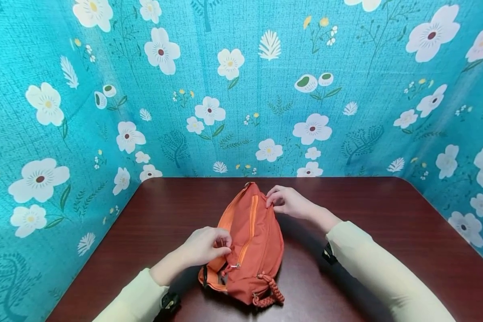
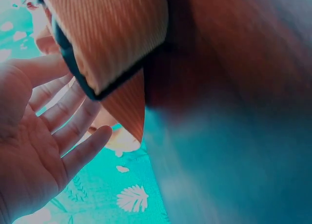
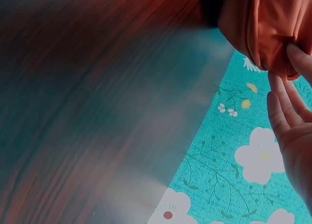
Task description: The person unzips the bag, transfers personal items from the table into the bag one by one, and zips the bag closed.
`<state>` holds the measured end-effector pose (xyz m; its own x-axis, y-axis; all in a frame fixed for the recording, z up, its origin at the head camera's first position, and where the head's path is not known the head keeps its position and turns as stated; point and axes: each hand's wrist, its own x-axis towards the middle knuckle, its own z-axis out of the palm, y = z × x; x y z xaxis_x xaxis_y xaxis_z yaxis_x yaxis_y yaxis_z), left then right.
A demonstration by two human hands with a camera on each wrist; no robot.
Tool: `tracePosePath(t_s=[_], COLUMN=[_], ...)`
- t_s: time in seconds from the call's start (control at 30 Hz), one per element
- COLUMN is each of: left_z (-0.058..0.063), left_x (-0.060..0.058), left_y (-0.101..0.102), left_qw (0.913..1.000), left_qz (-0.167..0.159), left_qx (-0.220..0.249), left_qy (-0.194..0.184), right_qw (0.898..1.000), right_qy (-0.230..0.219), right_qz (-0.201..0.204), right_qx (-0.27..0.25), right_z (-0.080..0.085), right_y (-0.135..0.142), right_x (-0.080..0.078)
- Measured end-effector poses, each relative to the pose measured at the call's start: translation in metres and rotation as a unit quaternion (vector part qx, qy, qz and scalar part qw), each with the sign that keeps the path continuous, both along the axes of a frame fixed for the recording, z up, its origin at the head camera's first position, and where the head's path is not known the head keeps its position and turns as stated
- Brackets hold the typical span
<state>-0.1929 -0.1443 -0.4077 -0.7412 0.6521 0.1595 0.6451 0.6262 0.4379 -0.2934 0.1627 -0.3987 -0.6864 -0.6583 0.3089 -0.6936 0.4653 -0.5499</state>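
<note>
A rust-orange waist bag stands on the table, its long body running away from me. A bright orange zipper crosses its top, and braided cord pulls hang at the near end. Along its left side runs a lighter orange webbing strap, ribbed and close up in the left wrist view. My left hand pinches the bag's left edge between thumb and index finger, the other fingers spread below the strap. At the far right edge, my right hand pinches the fabric between thumb and fingers.
The dark reddish-brown table has rounded far corners. Teal cloth with white flowers hangs behind it and along both sides. Black bands show at both sleeve cuffs.
</note>
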Motion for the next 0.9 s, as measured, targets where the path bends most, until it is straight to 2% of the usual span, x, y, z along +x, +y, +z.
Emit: tracePosePath(t_s=[0.1,0.23,0.37,0.47,0.6,0.73,0.83,0.9], left_z=[0.000,0.000,0.000,0.000,0.007,0.017,0.022,0.024], left_x=[-0.004,-0.013,-0.019,-0.019,-0.009,0.010,0.021,0.023], left_y=[-0.002,-0.002,-0.002,-0.002,-0.002,0.001,0.004,0.005], left_qw=[0.9999,0.9997,0.9997,0.9996,0.9988,0.9981,0.9984,0.9981], left_qz=[0.008,0.017,0.021,0.026,0.039,0.037,0.026,0.026], left_qx=[0.000,-0.003,0.001,0.010,0.029,0.047,0.034,0.022], left_qy=[0.009,0.017,0.011,0.003,0.002,0.016,0.037,0.052], right_qw=[1.000,0.999,0.993,0.987,0.981,0.977,0.976,0.976], right_qy=[0.009,0.045,0.095,0.130,0.163,0.182,0.189,0.187], right_qz=[-0.006,-0.022,-0.045,-0.061,-0.069,-0.070,-0.076,-0.080], right_qx=[0.003,0.020,0.053,0.071,0.081,0.083,0.075,0.071], right_z=[0.003,0.007,0.009,0.009,0.009,0.008,0.010,0.011], right_y=[0.007,0.017,0.025,0.027,0.027,0.029,0.030,0.031], right_x=[0.005,0.013,0.022,0.029,0.035,0.039,0.042,0.043])
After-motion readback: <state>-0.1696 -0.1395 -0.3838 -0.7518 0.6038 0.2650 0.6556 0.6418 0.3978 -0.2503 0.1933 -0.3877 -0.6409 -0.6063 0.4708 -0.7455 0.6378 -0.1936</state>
